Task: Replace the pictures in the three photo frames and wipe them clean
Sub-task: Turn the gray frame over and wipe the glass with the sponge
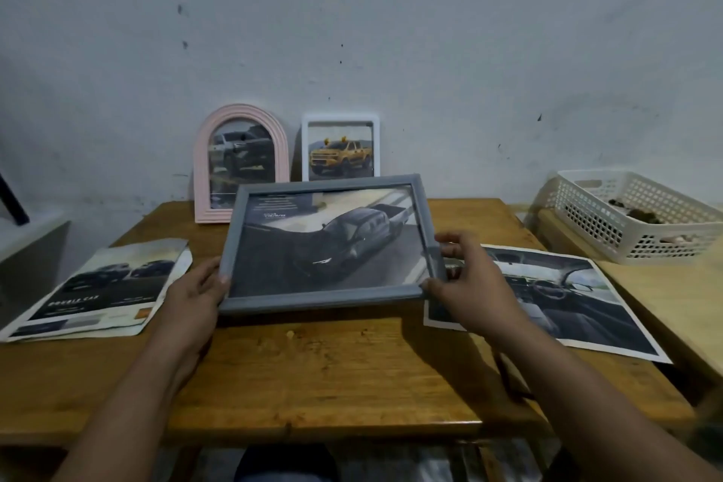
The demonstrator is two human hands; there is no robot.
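On the wooden table (313, 364), three frames, two loose prints, grey frame (328, 299) in both hands' grip.

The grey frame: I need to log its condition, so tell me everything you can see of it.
The grey frame is rectangular, in landscape format, with a plain matt moulding that looks like painted wood or plastic. It holds a picture of a dark pickup truck with small text at top left. It is tilted, far edge raised, above the wooden table. The left hand grips its lower left corner, the right hand its lower right.
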